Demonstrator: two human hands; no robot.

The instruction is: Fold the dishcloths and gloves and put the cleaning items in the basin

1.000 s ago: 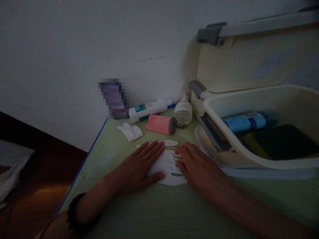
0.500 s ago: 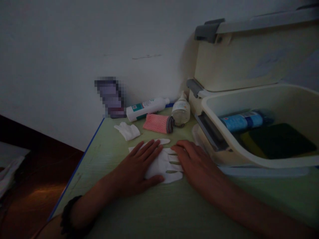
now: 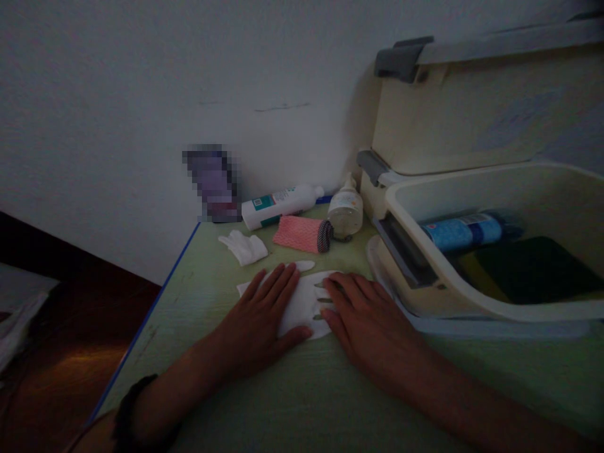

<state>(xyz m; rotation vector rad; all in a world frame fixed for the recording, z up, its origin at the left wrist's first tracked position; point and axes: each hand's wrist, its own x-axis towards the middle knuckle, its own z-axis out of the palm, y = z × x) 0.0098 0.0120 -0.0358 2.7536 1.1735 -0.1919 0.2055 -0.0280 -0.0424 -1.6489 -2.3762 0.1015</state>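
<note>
A white glove [image 3: 302, 308] lies flat on the green tabletop, palm area and finger slits showing. My left hand [image 3: 259, 314] rests on its wrist end, fingers stretched out and thumb apart, pressing it to the table. Over the glove's fingertips lies my right hand [image 3: 365, 311], palm down with its fingers spread and its thumb on the near side; the tips of the glove's fingers are hidden under it. Beyond my left hand is a second, crumpled white glove [image 3: 244, 247]. A pink mesh cloth [image 3: 299, 233] with a dark rolled end sits just behind the flat glove.
Against the wall are a white bottle [image 3: 283, 204] on its side, a clear pump bottle [image 3: 346, 211] and a blurred-out phone-like object [image 3: 214, 182]. An open cream box [image 3: 472, 302] on the right holds a blue roll [image 3: 465, 231] and a dark green pad [image 3: 538, 270].
My right hand has shifted onto the glove's fingers, its thumb now apart and nearer the glove's palm. My left hand stays almost in place. The view has moved slightly.
</note>
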